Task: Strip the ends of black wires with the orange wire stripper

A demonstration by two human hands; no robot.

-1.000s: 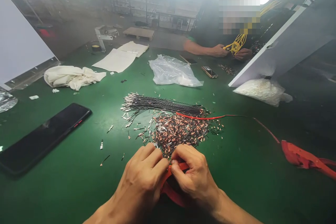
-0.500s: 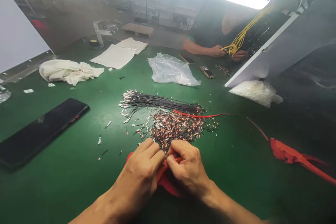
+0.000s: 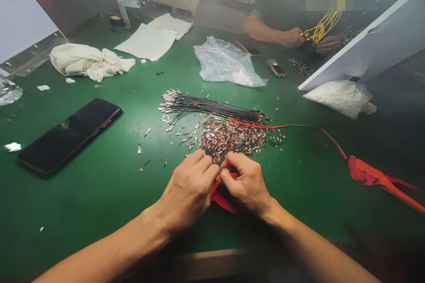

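Head view.
- Left hand (image 3: 189, 190), right hand (image 3: 248, 185): fingertips meeting, both pinched on the red strap (image 3: 223, 202), which lies between and under them on the green tabletop (image 3: 99, 194).
- Wire pile (image 3: 232, 138): just beyond the fingertips.
- Black bundle (image 3: 212, 108): farther beyond.
- Phone (image 3: 69, 135): well left of the hands.
- Red tool (image 3: 375, 176): well right of the hands.

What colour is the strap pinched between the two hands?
Red; the head view shows the strap between the left hand and right hand.
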